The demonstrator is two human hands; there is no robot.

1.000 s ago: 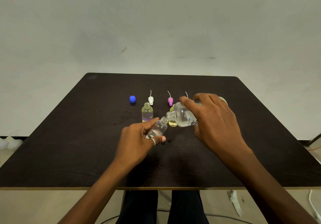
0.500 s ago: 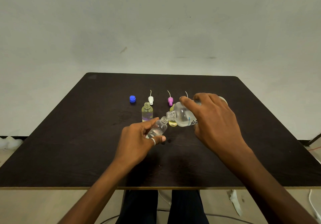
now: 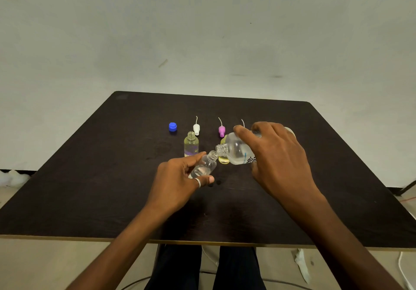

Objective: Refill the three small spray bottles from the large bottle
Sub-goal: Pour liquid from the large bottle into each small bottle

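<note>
Nothing was moved: small spray bottle (image 3: 206, 165) was gripped by left hand (image 3: 177, 184), large bottle (image 3: 236, 151) by right hand (image 3: 276, 159); spillage was risked through neck misalignment.

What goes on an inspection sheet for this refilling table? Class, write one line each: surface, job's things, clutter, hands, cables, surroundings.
Surface: dark square table, matt.
Job's things: large clear plastic bottle tilted, its mouth at the mouth of the small clear bottle; open yellowish small bottle standing; yellow small bottle partly hidden behind the large one; blue cap, white spray head, pink spray head at the back.
Clutter: white crumpled scrap on the floor.
Hands: left hand holds the small clear bottle; right hand grips the large bottle.
Cables: white cable on the floor, right.
Surroundings: plain pale wall.
</note>
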